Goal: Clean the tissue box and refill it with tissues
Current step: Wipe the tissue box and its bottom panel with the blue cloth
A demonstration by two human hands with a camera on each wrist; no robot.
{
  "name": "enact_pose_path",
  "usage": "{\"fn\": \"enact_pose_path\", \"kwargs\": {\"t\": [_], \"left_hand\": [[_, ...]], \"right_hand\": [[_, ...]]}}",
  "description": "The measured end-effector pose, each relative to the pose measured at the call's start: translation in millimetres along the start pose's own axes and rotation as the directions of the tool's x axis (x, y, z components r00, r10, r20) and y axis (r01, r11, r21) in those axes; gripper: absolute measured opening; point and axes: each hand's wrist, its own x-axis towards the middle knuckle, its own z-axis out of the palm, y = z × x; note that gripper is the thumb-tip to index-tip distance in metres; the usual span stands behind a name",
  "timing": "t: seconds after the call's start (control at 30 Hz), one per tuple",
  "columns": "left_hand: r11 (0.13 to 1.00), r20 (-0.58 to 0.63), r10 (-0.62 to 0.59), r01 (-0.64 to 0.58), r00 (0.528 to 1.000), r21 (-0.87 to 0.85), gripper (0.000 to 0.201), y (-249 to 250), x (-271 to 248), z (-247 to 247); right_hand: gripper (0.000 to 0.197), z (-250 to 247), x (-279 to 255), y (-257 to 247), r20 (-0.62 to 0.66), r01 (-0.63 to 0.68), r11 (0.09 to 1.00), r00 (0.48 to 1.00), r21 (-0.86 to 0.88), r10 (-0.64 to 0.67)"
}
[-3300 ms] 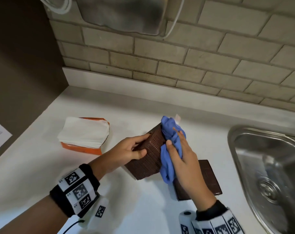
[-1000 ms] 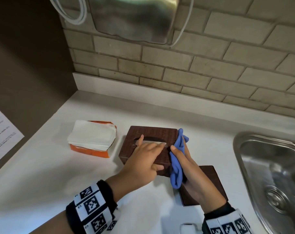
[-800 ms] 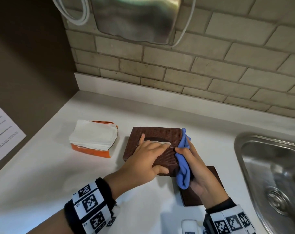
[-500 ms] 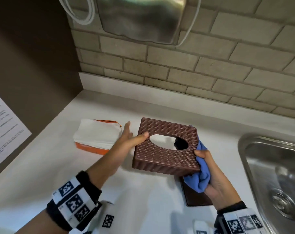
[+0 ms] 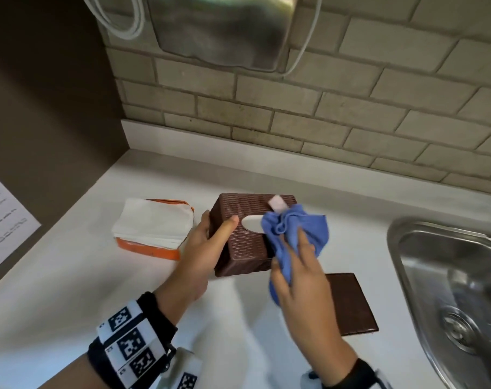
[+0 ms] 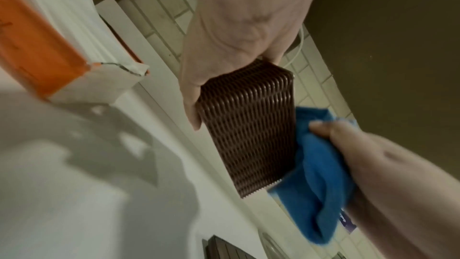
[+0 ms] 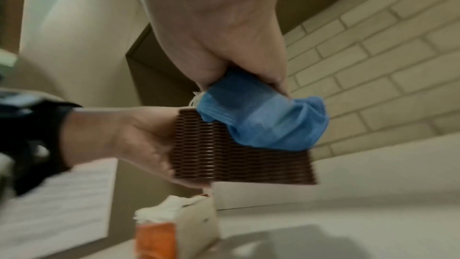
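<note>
The brown woven tissue box cover (image 5: pixel 243 242) (image 6: pixel 251 129) (image 7: pixel 224 157) is lifted off the white counter, its oval opening facing up. My left hand (image 5: pixel 207 248) (image 6: pixel 224 50) grips its left end, thumb on top. My right hand (image 5: pixel 297 273) (image 7: pixel 231 54) holds a bunched blue cloth (image 5: pixel 297 234) (image 6: pixel 321 188) (image 7: pixel 261 123) against the cover's top right part. The brown flat base panel (image 5: pixel 348 304) lies on the counter below my right hand. An opened orange pack of white tissues (image 5: pixel 154 226) (image 6: pixel 47 38) (image 7: pixel 171 229) sits to the left.
A steel sink (image 5: pixel 452 282) is sunk into the counter on the right. A brick-tiled wall (image 5: pixel 323 108) with a metal dispenser (image 5: pixel 224 29) and white cable stands behind. A dark side panel with a paper sheet (image 5: pixel 2 220) closes the left.
The cover was turned from resting on the counter and lifted; my left hand shifted to its left end. My right hand brought the blue cloth from the right side up onto the top.
</note>
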Motion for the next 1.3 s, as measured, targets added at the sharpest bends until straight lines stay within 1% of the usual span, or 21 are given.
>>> {"fn": "enact_pose_path", "kwargs": {"t": [0.07,0.13,0.23,0.4,0.47,0.5,0.57,0.63,0.67,0.73,0.77,0.83,0.9,0.93,1.0,1.03,1.1,1.17,1.23,1.27,1.3], "left_hand": [[0.999,0.01,-0.005,0.006,1.0,-0.035,0.026,-0.2,-3.0,7.9],[0.999,0.037,-0.021,0.022,0.999,-0.043,0.024,1.5,-5.2,10.9],[0.999,0.039,-0.017,0.019,0.999,-0.034,0.023,1.8,-2.7,4.4],[0.999,0.01,-0.035,0.035,0.999,-0.021,0.025,-4.0,7.2,-6.6],[0.999,0.016,-0.043,0.044,0.999,-0.013,0.025,-7.5,11.0,-9.8],[0.999,0.025,-0.051,0.051,0.998,-0.007,0.025,-9.1,12.5,-11.2],[0.998,0.041,-0.064,0.064,0.997,0.012,0.027,-12.8,14.3,-13.5],[0.997,0.044,-0.072,0.071,0.996,0.026,0.028,-16.0,15.5,-14.2],[0.997,0.047,-0.074,0.073,0.996,0.03,0.028,-16.9,16.0,-14.5],[0.996,0.051,-0.079,0.077,0.996,0.037,0.026,-18.7,16.8,-14.7],[0.996,0.047,-0.084,0.082,0.995,0.043,0.026,-19.9,17.2,-14.8],[0.993,0.037,-0.103,0.101,0.994,0.057,0.028,-22.3,18.7,-15.1],[0.99,0.039,-0.13,0.127,0.991,0.064,0.026,-23.2,19.1,-14.4],[0.988,0.045,-0.14,0.137,0.989,0.073,0.024,-22.9,19.0,-13.8],[0.983,0.058,-0.161,0.156,0.985,0.093,0.023,-21.9,19.0,-11.4],[0.981,0.069,-0.169,0.161,0.983,0.105,0.024,-21.1,18.9,-10.1],[0.978,0.078,-0.176,0.166,0.981,0.125,0.024,-20.2,19.5,-8.4],[0.976,0.071,-0.186,0.175,0.98,0.131,0.023,-18.8,20.2,-7.5],[0.973,0.063,-0.2,0.191,0.978,0.131,0.023,-17.7,21.0,-7.4],[0.971,0.06,-0.21,0.2,0.976,0.134,0.023,-16.6,21.2,-7.2],[0.969,0.061,-0.217,0.207,0.974,0.138,0.023,-16.0,21.8,-7.5]], "right_hand": [[0.061,13.1,-5.5,-13.0,0.034,0.048,0.997,0.998,-0.065,-0.046],[0.063,18.6,-5.9,-18.5,0.08,0.085,0.992,0.994,-0.095,-0.078],[0.061,17.2,-0.4,-9.2,0.165,0.111,0.99,0.982,-0.089,-0.096],[0.056,1.5,9.8,14.1,0.146,0.049,0.998,0.988,-0.026,-0.044],[0.05,-8.6,14.0,21.4,0.125,-0.011,0.998,0.992,0.059,0.003],[0.043,-15.6,16.7,24.7,0.124,-0.062,0.989,0.991,0.134,0.045],[0.024,-32.7,21.5,31.5,0.144,-0.205,0.926,0.975,0.316,0.166],[0.019,-49.7,29.7,37.0,0.141,-0.357,0.811,0.933,0.464,0.33],[0.02,-57.0,34.6,42.8,0.122,-0.402,0.753,0.908,0.52,0.4],[0.024,-69.7,46.4,59.2,0.118,-0.44,0.635,0.868,0.635,0.483],[0.027,-75.6,52.5,68.8,0.123,-0.445,0.595,0.856,0.67,0.502],[0.03,-85.2,65.3,88.5,0.1,-0.453,0.593,0.842,0.666,0.531],[0.022,-87.9,78.1,103.6,0.053,-0.481,0.669,0.831,0.567,0.553],[0.02,-85.1,85.1,111.0,0.011,-0.489,0.729,0.834,0.479,0.552],[0.02,-72.2,98.4,129.5,-0.069,-0.466,0.86,0.87,0.208,0.488],[0.023,-62.8,104.0,140.5,-0.079,-0.442,0.895,0.892,0.063,0.446],[0.031,-39.6,110.2,161.7,-0.025,-0.413,0.896,0.91,-0.161,0.415],[0.04,-14.7,108.5,177.2,0.071,-0.4,0.846,0.89,-0.354,0.45],[0.049,6.8,101.5,185.4,0.159,-0.305,0.787,0.879,-0.537,0.45],[0.054,13.8,99.0,186.4,0.186,-0.275,0.77,0.873,-0.575,0.451],[0.058,17.0,97.6,185.5,0.192,-0.275,0.755,0.864,-0.595,0.466]]}}
